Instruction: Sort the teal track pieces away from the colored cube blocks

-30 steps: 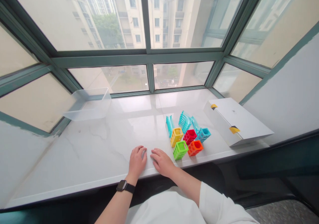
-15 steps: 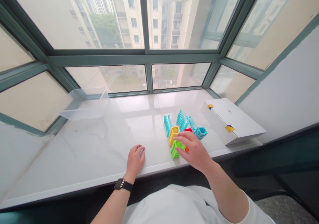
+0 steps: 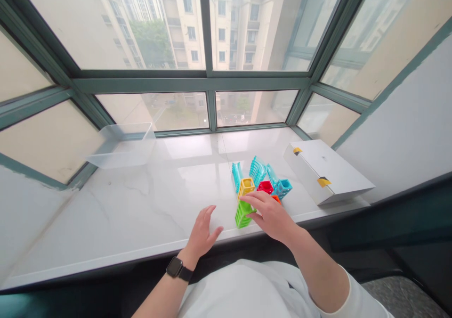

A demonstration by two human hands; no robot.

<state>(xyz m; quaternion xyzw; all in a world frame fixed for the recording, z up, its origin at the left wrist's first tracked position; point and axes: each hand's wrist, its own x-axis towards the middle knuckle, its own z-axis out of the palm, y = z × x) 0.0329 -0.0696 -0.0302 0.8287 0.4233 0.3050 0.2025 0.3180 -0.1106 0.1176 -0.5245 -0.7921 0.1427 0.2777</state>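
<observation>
Green block near sill edge

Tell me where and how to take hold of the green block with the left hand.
Probably grip the green block low on its walls, coming from the left. The right hand covers its upper right, the yellow block stands just behind, and its slotted left wall faces the open left hand; those slots should give some purchase.
</observation>
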